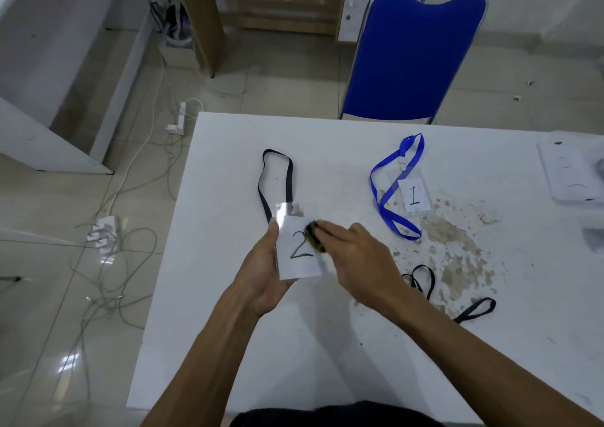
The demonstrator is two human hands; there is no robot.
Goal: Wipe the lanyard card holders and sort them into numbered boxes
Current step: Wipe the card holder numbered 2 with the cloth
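Dark cloth (336, 415) at the bottom edge sits closest, with two bare forearms reaching up from it over the white tabletop (228, 328).

Between the hands is a clear, glossy plastic card holder (299, 248), rectangular, with a white paper insert marked "2" in black. It is lifted above the tabletop, tilted toward the camera, its top edge catching glare. Its flat black woven lanyard (274, 181) loops away across the tabletop behind it.

The left hand (264, 273) cradles the holder from below and from the left edge, thumb lying along that edge, fingers curled underneath: its grip is clamped on the holder. The right hand (356, 256) comes in from the right, fingers bent over a small dark pad (315, 235) (dark with a greenish tinge, motion-blurred, so its material is unclear) and pressing it on the holder's upper right part; that grip is closed round the pad.

Further right lies a second clear holder (413, 194) with a "1" on its insert, flat on the tabletop, a glossy blue ribbon lanyard (390, 191) crossing it. Near it the tabletop's surface is chipped into rough tan patches (454, 240). Two more black strap loops (425, 279) lie beside the right forearm.

Beyond the tabletop's far edge stands a blue padded chair (411, 57) with a chrome frame; grey cables (108, 263) trail over the shiny tiled floor at left.
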